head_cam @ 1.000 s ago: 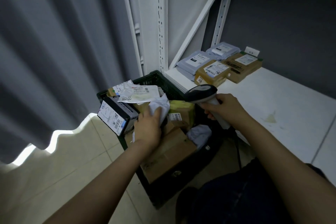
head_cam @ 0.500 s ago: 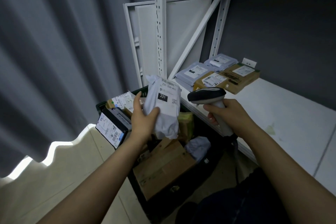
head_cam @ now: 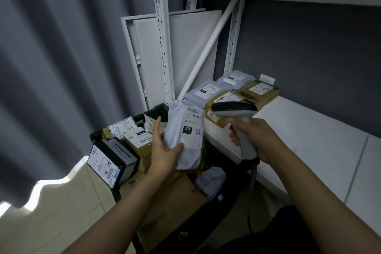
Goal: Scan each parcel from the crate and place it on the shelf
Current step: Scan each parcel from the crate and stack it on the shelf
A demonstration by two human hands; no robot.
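Note:
My left hand (head_cam: 165,150) grips a white poly-bag parcel (head_cam: 186,134) upright above the crate, its label marked "231" facing me. My right hand (head_cam: 258,140) grips the handle of a grey barcode scanner (head_cam: 235,109), whose dark head points left at the parcel's label from close by. The dark crate (head_cam: 156,109) stands on the floor below, holding several boxes and bags. The white shelf (head_cam: 309,140) runs along the right, with several grey bags and cardboard boxes (head_cam: 257,90) lying at its far left end.
A black box with a white label (head_cam: 111,159) leans at the crate's left side. A large cardboard box (head_cam: 175,208) fills its near part. White shelf uprights and a leaning white panel (head_cam: 185,47) stand behind. A grey curtain hangs on the left.
My left hand lifted the white parcel out of the crate and turned its label up. The scanner in my right hand rose and now points at the label.

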